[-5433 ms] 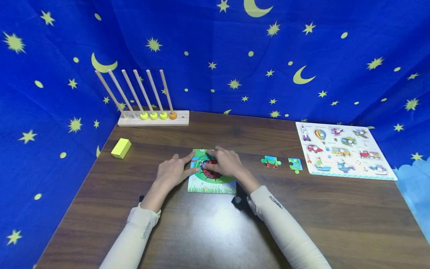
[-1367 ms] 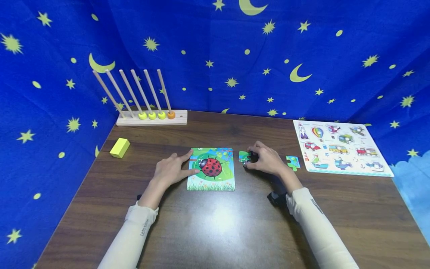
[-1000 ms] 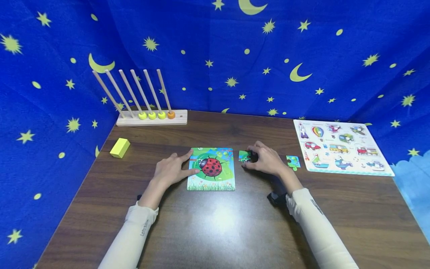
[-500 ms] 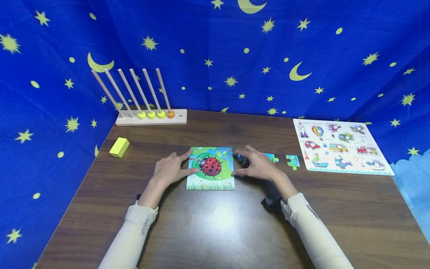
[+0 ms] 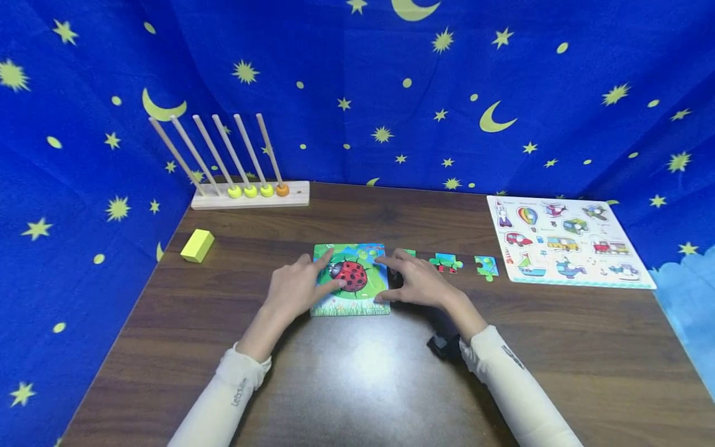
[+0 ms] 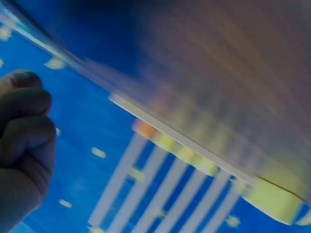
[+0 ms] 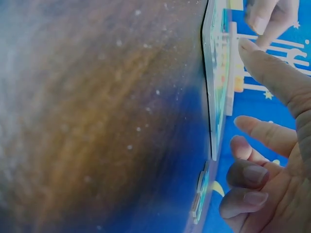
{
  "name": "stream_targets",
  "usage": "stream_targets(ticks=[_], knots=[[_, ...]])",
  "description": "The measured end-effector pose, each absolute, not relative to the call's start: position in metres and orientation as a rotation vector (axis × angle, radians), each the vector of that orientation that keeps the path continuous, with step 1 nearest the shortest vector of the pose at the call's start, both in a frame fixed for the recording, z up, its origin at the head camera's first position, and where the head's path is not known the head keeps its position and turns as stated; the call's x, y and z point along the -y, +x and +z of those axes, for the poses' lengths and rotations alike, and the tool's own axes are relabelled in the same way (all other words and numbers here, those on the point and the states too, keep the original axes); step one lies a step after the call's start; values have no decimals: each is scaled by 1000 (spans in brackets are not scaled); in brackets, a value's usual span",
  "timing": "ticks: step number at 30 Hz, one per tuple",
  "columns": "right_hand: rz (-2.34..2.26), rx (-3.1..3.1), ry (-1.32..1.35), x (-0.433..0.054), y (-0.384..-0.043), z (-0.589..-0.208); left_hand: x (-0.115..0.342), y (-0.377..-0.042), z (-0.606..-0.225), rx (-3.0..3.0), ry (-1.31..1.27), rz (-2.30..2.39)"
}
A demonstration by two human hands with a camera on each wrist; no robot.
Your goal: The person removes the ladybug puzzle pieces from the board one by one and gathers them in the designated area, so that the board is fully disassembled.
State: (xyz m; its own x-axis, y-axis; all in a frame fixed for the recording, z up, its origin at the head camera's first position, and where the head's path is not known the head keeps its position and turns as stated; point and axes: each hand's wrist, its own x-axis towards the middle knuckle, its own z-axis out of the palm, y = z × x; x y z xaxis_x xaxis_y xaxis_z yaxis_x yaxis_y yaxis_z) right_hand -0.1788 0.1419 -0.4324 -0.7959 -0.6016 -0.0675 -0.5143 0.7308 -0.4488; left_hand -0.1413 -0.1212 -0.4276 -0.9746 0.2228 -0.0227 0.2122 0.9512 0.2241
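The puzzle (image 5: 350, 307) shows a black-spotted red ladybug (image 5: 352, 277) on green; the block (image 5: 197, 246) is yellow.

In the head view, the right hand (image 5: 420, 280) blocks most of a green puzzle piece (image 5: 409, 252), just a sliver poking out, and its fingertips cover some of the ladybug puzzle (image 5: 350, 277). Left hand (image 5: 296, 287) hides a bit of the other side. The left sleeve (image 5: 220, 397) and right sleeve (image 5: 514, 391) run off the bottom, so does the desk (image 5: 357, 410). Sleeve lettering's too tiny to read, same for the captions on the picture board (image 5: 566, 242). Left wrist cam's a smeary mess: desk blurred, peg rack (image 5: 251, 202) chopped at the bottom. Right wrist: desk blurred, both hands cropped, puzzle edge-on so you can't make out the ladybug.
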Motion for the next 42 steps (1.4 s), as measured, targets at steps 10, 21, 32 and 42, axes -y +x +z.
stream_targets(ticks=[10,21,32,42], knots=[[-632,-2747,-881,-143,-177,-434,63,-112,-440,-3227,308,48],[-613,-2745,-841,-141,-181,-437,61,-110,-447,-3226,291,-48],[-641,-2767,-817,-139,-181,-441,64,-114,-449,-3263,277,96],[-708,-2683,-761,-137,-187,-440,64,-113,-449,-3246,254,118]])
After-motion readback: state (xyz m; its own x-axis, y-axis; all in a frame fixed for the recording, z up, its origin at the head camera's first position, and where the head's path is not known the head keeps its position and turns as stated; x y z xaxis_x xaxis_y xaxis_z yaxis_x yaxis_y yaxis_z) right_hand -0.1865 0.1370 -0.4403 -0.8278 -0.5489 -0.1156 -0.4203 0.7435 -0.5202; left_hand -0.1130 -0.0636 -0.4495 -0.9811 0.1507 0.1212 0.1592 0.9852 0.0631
